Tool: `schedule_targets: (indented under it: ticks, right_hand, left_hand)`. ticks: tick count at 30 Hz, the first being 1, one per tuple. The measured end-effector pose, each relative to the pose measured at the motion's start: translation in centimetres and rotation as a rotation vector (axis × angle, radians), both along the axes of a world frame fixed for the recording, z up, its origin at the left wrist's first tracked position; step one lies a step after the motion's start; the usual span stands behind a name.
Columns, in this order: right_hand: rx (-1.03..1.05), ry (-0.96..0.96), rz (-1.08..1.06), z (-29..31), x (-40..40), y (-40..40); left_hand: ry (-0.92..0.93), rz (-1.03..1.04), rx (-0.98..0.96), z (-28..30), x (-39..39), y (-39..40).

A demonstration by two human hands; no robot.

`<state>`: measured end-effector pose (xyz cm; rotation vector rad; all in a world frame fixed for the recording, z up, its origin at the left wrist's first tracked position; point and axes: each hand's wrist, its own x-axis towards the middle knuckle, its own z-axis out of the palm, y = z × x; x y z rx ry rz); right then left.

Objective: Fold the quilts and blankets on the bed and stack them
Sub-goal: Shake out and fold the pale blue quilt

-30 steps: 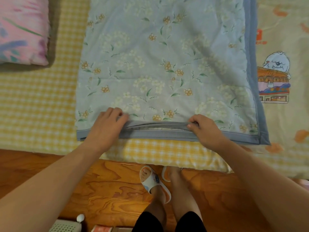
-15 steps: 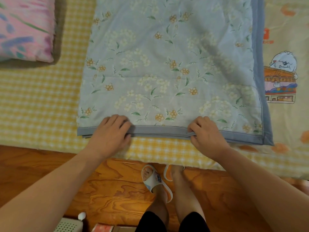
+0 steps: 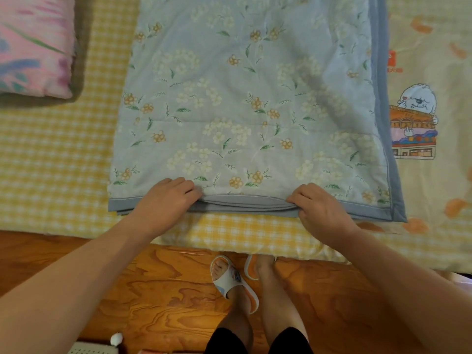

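A pale blue quilt point(image 3: 245, 106) printed with small yellow and white flowers lies flat on the bed point(image 3: 51, 159), folded into layers, with a plain grey-blue border along its near and right edges. The bed is covered by a yellow checked sheet. The left hand point(image 3: 166, 200) grips the near border of the quilt, fingers curled over the top layers with the knuckles up. The right hand point(image 3: 316, 208) pinches the same border further to the right, fingers on top and thumb tucked under the edge. Between the two hands the upper layers are raised a little, so that a shallow gap opens and shows the grey layers beneath. To the right, partly under the quilt, lies a cream blanket point(image 3: 434, 72) with a cartoon dog picture and orange shapes. A pink pillow point(image 3: 33, 47) rests at the upper left of the bed. Below the bed edge, a wooden floor point(image 3: 166, 290) shows, with the person's feet in white and orange slippers point(image 3: 235, 282).
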<state>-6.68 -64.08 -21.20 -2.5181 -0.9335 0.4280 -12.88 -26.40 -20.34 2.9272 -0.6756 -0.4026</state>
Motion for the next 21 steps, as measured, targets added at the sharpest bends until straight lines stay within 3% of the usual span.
schedule_targets:
  ticks: [4,7,9,10,12,15,16,18,19,21]
  right_hand:
    - [-0.109,0.046,0.089,-0.3,-0.7,-0.3]
    - [-0.276,0.020,0.236,0.7,-1.9,-1.2]
    - [-0.359,0.087,0.202,1.8,-3.3,-1.6]
    - [-0.326,0.159,0.072,2.8,-3.9,-1.5]
    - [-0.135,0.326,-0.454,5.7,-4.2,-0.2]
    - [0.255,0.789,-1.482,7.9,-2.9,1.4]
    - [0.451,0.982,-1.714,7.9,-2.3,1.4]
    - [0.832,1.236,-1.920,8.0,-0.9,1.2]
    - [0.924,1.278,-1.980,8.0,0.0,1.0]
    - [0.919,1.310,-2.053,8.4,1.6,1.1]
  left_hand:
    - [0.088,0.120,-0.038,0.0,-0.7,-0.9]
    - [0.191,0.449,-0.090,0.8,-1.3,-1.7]
    - [0.140,0.666,-0.055,1.7,-1.9,-1.6]
    - [0.092,0.786,-0.023,2.3,-2.0,-1.5]
    - [0.044,1.073,0.019,2.8,-1.8,0.1]
    - [0.274,1.487,0.013,2.5,-0.6,3.8]
    - [0.361,1.570,0.008,2.4,-0.1,4.7]
    - [0.482,1.644,-0.080,2.9,0.9,5.5]
    - [0.508,1.656,-0.176,3.2,1.4,5.6]
    - [0.563,1.692,-0.411,4.3,1.8,6.1]
